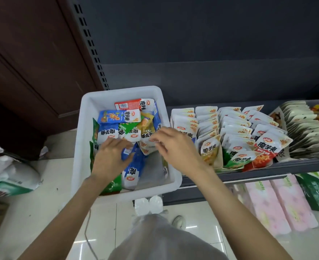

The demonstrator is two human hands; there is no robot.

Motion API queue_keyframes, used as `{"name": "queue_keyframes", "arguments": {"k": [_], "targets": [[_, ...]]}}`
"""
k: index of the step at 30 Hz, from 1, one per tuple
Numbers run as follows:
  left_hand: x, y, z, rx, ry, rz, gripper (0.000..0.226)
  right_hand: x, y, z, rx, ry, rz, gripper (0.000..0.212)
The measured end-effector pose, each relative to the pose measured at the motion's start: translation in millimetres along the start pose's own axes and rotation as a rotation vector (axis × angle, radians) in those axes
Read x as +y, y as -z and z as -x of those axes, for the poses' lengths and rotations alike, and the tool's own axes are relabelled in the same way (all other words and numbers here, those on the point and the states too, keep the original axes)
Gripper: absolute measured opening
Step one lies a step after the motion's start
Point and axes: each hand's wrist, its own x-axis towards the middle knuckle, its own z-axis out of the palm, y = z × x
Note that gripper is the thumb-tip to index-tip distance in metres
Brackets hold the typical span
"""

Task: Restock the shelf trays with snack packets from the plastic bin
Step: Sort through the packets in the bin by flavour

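You're facing a dark grey back panel (pixel 211 30) w/ a slotted metal upright (pixel 91 44) at its left edge. Brown wood cabinet (pixel 29 53) sits left of that. Under you: glossy pale floor tiles (pixel 42 212) reflecting overhead light.

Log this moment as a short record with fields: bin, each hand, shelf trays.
bin: white plastic bin at the shelf's left end, holding mixed blue, green, yellow and red snack packets
left hand: left hand inside the bin, gripping a blue packet
right hand: right hand over the bin's right side, pinching a white-edged packet
shelf trays: shelf trays right of the bin, packed with upright packets
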Motion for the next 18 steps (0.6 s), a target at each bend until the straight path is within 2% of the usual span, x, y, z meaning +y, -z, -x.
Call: {"name": "queue_keyframes", "arguments": {"k": [3,5,8,11,13,16,18], "targets": [[-15,-1,13,-0.368,0.056,-0.199,0.054,-10,-43,-14,-0.356,0.113,0.117,0.025],[-19,-3,15,-0.484,0.068,-0.272,0.068,-10,-65,-22,-0.524,0.188,0.226,0.033],[-23,-6,17,-0.491,0.066,-0.293,0.072,-9,-89,-29,-0.642,0.287,0.356,0.042],[-26,-8,17,-0.498,0.070,-0.291,0.071,-8,-105,-28,-0.730,0.405,0.352,0.045],[-28,-8,18,-0.507,0.067,-0.284,0.070,-8,-106,-27,-0.766,0.483,0.270,0.036],[-30,-9,20,-0.501,0.065,-0.268,0.068,-5,-102,-27,-0.746,0.580,0.170,0.008],[-31,-9,21,-0.499,0.067,-0.258,0.066,0,-103,-27,-0.700,0.633,0.183,0.008]]}}
